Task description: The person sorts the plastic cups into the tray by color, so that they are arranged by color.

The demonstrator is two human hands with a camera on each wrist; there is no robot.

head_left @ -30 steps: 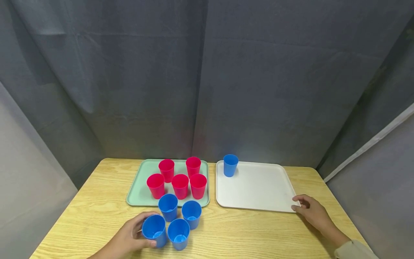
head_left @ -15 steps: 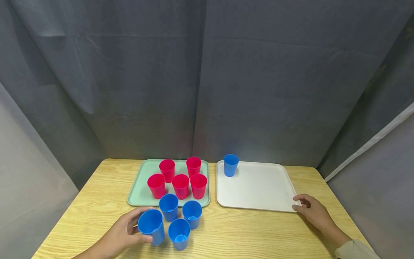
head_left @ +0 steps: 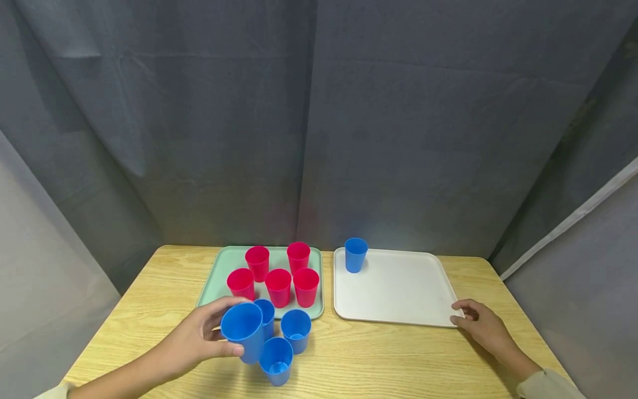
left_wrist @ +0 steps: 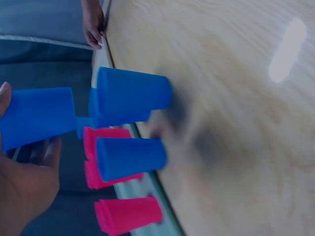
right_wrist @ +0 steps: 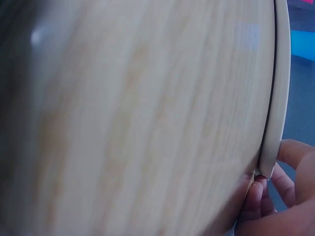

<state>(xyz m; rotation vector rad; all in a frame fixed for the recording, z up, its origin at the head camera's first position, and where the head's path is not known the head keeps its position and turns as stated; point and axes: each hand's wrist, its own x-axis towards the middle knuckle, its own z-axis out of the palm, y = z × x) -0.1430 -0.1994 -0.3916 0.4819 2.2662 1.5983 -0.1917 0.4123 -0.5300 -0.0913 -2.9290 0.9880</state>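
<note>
One blue cup (head_left: 245, 332) sits inside the curled left grip (head_left: 198, 337), off the counter (head_left: 374, 360) — probably light, stiff, a bit slick, so hugging its sides works. Right grip (head_left: 482, 328) pinches the white tray (head_left: 399, 293).

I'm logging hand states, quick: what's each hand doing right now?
Left hand: holding a blue cup.
Right hand: pinching the white tray at its near right corner.
</note>
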